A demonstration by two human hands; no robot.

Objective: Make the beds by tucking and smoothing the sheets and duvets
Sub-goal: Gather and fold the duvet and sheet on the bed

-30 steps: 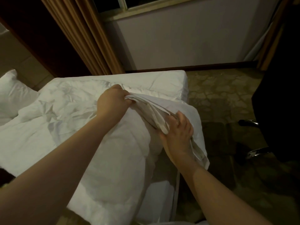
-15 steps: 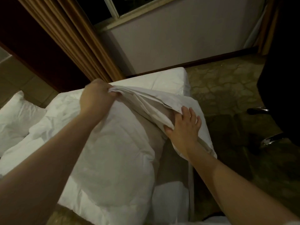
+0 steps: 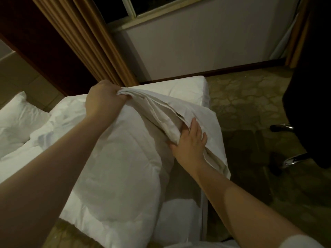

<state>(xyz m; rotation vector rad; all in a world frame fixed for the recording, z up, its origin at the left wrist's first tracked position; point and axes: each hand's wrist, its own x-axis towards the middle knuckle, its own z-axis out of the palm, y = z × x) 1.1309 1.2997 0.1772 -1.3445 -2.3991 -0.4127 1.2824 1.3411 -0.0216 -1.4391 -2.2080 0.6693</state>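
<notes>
left hand (image 3: 103,102) is fisted tight on the bunched end of the white cotton cover sheet (image 3: 161,108), holding it up off the bed at the far left of the fold. right hand (image 3: 189,142) sits lower and nearer, fingers (image 3: 194,125) straight and spread flat against the same fold; can't tell if the thumb nips it. the sheet runs taut between the two hands, and its loose edge hangs over the right side of the bed toward the patterned brown carpet (image 3: 241,104). under it the puffy white quilted duvet (image 3: 116,158) lies heaped on the white mattress (image 3: 188,88), with one corner off the near edge. white pillow (image 3: 16,113) at far left, rumpled bedding beside it.

my read: early to mid. nothing tucked on this side, duvet not spread or smoothed, far end of the mattress bare. left to do: square the cover, lay flat, tuck, smooth.
</notes>
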